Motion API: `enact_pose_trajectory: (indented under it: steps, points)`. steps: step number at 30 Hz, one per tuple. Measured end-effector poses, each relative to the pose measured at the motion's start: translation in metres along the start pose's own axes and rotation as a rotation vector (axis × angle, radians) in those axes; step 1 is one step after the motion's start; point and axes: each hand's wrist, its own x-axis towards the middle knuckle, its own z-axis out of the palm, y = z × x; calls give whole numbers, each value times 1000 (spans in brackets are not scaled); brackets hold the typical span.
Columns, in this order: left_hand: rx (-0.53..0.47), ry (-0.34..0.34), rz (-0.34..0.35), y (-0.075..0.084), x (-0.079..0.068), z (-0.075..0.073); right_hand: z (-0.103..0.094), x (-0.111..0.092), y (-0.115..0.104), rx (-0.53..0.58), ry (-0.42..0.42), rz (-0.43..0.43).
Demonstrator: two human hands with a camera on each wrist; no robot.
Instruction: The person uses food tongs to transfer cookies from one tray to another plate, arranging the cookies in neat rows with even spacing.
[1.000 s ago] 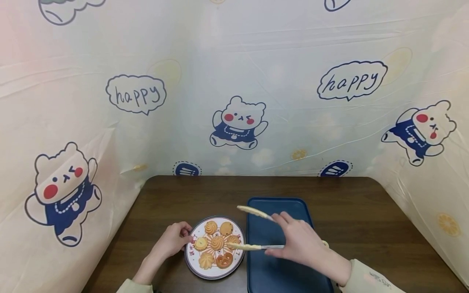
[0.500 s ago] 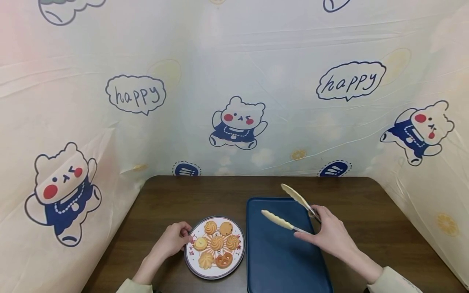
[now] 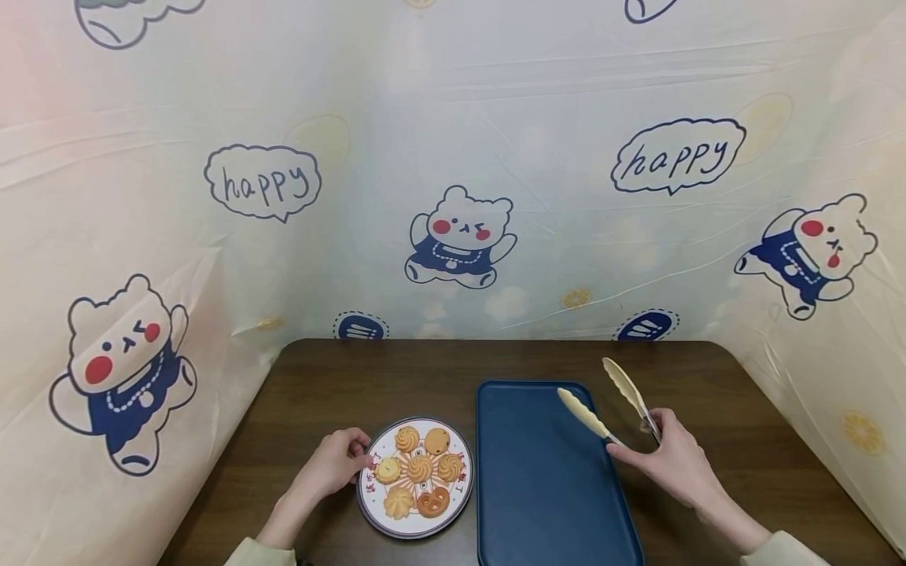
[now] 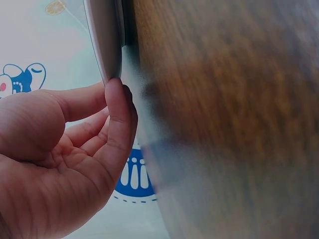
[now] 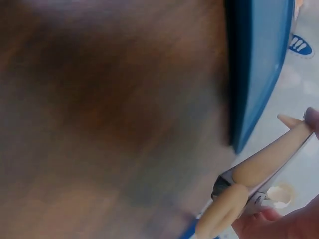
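Observation:
My left hand [image 3: 333, 462] pinches the left rim of a round white plate [image 3: 415, 528], thumb above and fingers under the edge in the left wrist view. Several cookies lie on the plate, among them a swirl cookie [image 3: 419, 469] at its middle and a pretzel-shaped one [image 3: 432, 502] at the front. To the right, my right hand [image 3: 675, 464] holds a pair of tongs [image 3: 582, 411] with cream tips and metal arms. The tongs are spread apart with nothing between them, over the right edge of the blue tray [image 3: 545, 479]. Their handle end is mostly hidden by the hand.
The blue tray lies flat right beside the plate, its raised rim [image 5: 261, 59] showing in the right wrist view. Both rest on a dark wooden table [image 3: 425, 365]. A printed cloth [image 3: 453, 118] hangs behind the table and along its sides.
My right hand has drawn the tongs from over the plate, across the tray, to the tray's right edge. The left hand and the plate stay in place.

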Motion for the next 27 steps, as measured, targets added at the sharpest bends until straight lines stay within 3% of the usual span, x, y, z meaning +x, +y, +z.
enact_pose_trajectory:
  steps: [10, 27]
  points:
    - [1, 5, 8, 0, 0, 0, -3, 1, 32, -57, -31, 156]
    - [-10, 2, 8, 0, 0, 0, 3, -9, 51, -95, -21, 181]
